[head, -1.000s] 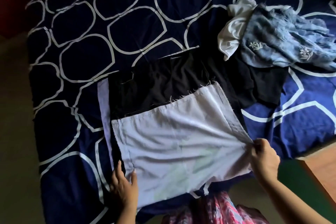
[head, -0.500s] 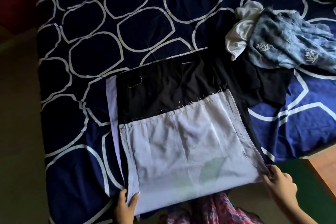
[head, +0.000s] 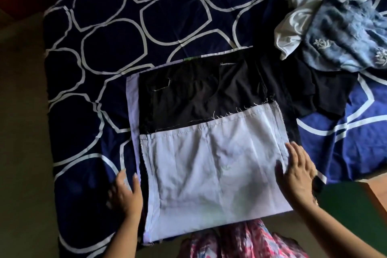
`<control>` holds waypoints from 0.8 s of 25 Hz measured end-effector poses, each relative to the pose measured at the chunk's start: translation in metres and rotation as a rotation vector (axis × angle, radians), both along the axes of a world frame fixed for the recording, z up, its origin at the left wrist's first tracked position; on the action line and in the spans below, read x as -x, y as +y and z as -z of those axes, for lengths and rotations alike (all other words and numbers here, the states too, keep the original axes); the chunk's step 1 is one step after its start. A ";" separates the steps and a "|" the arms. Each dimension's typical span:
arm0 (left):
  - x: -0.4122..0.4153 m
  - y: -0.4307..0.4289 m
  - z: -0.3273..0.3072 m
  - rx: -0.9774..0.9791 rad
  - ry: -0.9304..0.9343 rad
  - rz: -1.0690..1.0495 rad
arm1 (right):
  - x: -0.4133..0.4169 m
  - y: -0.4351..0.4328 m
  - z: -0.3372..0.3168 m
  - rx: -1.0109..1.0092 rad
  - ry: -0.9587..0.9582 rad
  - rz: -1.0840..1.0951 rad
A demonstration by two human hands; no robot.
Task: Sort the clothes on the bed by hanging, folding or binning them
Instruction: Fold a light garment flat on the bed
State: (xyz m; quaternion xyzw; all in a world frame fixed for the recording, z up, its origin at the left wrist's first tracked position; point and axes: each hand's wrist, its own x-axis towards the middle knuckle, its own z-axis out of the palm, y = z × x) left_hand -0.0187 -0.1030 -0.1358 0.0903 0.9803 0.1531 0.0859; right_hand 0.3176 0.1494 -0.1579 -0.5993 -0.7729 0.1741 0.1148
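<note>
A black and pale lilac cloth point(head: 209, 163) lies spread flat on the near part of the bed point(head: 104, 37), its lilac half toward me and its black half point(head: 199, 98) farther away. My left hand point(head: 125, 192) rests flat with straight fingers at the cloth's left edge. My right hand point(head: 297, 172) lies flat with spread fingers on the lilac cloth's right edge. Neither hand grips anything. At the far right lies a heap: a white garment point(head: 293, 27), a blue embroidered garment point(head: 345, 35) and a black garment point(head: 326, 90).
The bed has a navy cover with white ring shapes. A dull floor strip point(head: 21, 153) runs along its left side. A green surface point(head: 351, 205) and a wooden one point(head: 379, 192) sit at the lower right. My pink patterned clothing point(head: 240, 241) shows at the bottom.
My right hand has let go of the lilac cloth's right corner and now lies flat on it. The left hand has moved off the cloth's bottom edge to its left side.
</note>
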 end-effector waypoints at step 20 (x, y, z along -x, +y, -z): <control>0.190 0.241 0.045 -0.143 -0.154 0.100 | 0.176 0.079 0.070 -0.186 -0.108 -1.067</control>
